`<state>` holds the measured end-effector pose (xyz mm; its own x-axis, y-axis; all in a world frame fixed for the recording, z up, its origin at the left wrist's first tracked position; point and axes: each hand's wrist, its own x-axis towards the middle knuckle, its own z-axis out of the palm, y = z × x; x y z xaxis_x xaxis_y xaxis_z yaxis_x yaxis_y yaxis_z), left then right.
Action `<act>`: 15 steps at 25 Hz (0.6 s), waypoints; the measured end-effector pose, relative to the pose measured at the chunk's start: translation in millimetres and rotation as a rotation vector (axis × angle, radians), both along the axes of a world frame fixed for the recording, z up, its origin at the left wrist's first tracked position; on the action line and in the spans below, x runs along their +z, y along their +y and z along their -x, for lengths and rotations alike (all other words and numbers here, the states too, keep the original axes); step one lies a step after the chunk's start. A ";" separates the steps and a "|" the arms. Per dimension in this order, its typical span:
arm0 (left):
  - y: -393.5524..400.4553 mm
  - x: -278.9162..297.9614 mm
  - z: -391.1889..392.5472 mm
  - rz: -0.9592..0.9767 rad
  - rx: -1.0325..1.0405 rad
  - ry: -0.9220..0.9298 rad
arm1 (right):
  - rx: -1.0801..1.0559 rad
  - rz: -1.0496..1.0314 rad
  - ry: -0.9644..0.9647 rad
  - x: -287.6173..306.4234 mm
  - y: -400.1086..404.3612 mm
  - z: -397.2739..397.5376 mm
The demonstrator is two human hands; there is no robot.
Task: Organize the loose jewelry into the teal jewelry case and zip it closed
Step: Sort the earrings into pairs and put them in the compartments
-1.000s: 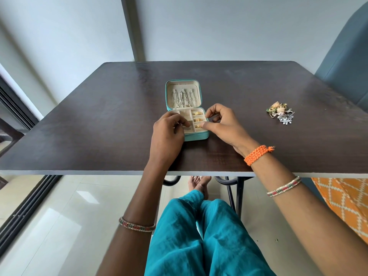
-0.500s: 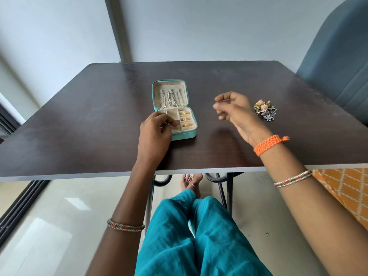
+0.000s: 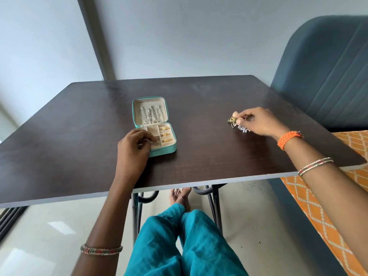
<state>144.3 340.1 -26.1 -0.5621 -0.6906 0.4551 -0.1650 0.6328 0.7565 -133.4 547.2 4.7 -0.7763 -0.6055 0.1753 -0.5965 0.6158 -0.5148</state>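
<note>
- Under the left hand (image 3: 133, 150) sits the teal jewelry case (image 3: 166, 150), open on the dark table (image 3: 79, 124), its near left corner hidden by that hand.
- The left hand's fingers are curled together and rest on the case's near left compartments; something small and pale shows at the fingertips, but whether it is pinched there cannot be told.
- Just right of those fingertips, three small compartments run front to back along the tray's right side — each holds a gold piece (image 3: 165, 134).
- Beyond the left hand, the case's lid (image 3: 149, 111) stands tilted back, with silver chains (image 3: 149, 114) hanging in a row on its cream lining.
- Well to the right of the case, the right hand (image 3: 258, 122) lies low on the table, thumb and forefinger closed on a piece of the loose jewelry (image 3: 233, 118).
- That heap lies at the right hand's fingertips: a peach and green piece at the far left side, a silver cluster (image 3: 243, 129) just nearer, partly under the fingers.
- An orange woven band (image 3: 289, 138) circles the right wrist, thin beaded bangles (image 3: 314, 165) farther up the forearm; a like bangle (image 3: 101, 250) sits on the left forearm.
- A blue chair back (image 3: 328, 72) rises beyond the right hand.
- No brand, label or writing can be read on the case or anywhere else — the lid's lining shows only faint marks too small to tell.
</note>
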 end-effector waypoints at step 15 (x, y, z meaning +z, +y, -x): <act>1.2 2.7 -0.7 -0.016 0.008 -0.037 | -0.189 0.406 -0.275 -12.1 12.2 26.8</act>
